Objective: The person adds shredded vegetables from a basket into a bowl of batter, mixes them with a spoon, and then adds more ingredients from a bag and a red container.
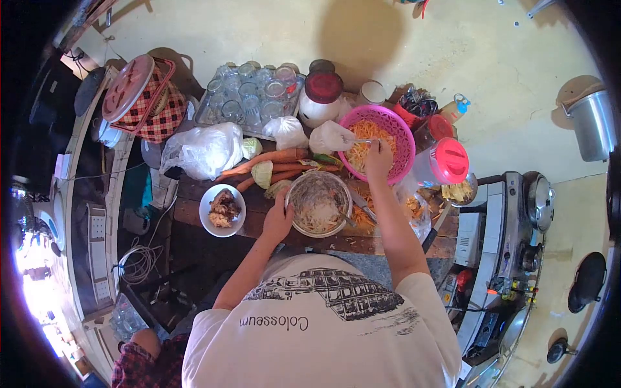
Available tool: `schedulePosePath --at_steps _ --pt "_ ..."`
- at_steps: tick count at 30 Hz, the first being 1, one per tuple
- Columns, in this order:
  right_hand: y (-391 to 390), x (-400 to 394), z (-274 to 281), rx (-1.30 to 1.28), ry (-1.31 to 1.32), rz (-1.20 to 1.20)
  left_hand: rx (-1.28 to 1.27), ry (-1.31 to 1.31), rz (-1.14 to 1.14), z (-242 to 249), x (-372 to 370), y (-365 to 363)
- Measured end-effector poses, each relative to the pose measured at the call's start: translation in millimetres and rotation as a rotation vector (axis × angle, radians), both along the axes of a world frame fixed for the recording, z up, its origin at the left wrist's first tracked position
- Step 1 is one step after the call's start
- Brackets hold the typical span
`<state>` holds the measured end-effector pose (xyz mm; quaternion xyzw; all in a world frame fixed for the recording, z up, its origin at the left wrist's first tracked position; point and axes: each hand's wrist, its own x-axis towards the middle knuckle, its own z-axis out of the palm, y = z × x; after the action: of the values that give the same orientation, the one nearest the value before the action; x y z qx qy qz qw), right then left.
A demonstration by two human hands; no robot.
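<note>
I can't tell what is inside the big plastic bag (206, 152). The right hand (380, 160) hides one end of the metal tool (362, 140). The bottom edge cuts off a person (150, 363) in checked clothes.

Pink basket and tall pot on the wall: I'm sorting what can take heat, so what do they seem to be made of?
The pink basket looks like slightly shiny moulded plastic: bright, even colour and regular holes in its wall. The tall pot looks like bare, smooth metal, judging by its silvery grey and bright streaks; steel or aluminium, I can't tell.
</note>
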<state>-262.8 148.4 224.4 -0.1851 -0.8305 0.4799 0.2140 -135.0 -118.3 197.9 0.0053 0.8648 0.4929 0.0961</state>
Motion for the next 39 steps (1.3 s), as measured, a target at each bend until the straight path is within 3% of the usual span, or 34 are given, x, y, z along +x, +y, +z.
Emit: schedulePosePath --at_steps 2,14,23,29,32,39 --pt "1 1 0 -0.004 0.015 -0.011 -0.003 0.081 0.01 -12 1 0" --pt "3 8 5 -0.053 -0.009 -0.088 0.002 -0.005 0.005 -11 2 -2" --pt "18 27 5 -0.419 0.227 -0.055 0.006 0.016 0.015 -5 3 1" --pt "24 92 24 -0.587 -0.067 0.068 0.007 -0.001 0.01 -6 2 0" --pt "10 123 7 0.12 0.107 0.205 0.007 0.038 0.026 -16 3 0" --pt "3 149 17 0.121 -0.02 0.349 0.024 -0.017 0.007 -5 1 0"
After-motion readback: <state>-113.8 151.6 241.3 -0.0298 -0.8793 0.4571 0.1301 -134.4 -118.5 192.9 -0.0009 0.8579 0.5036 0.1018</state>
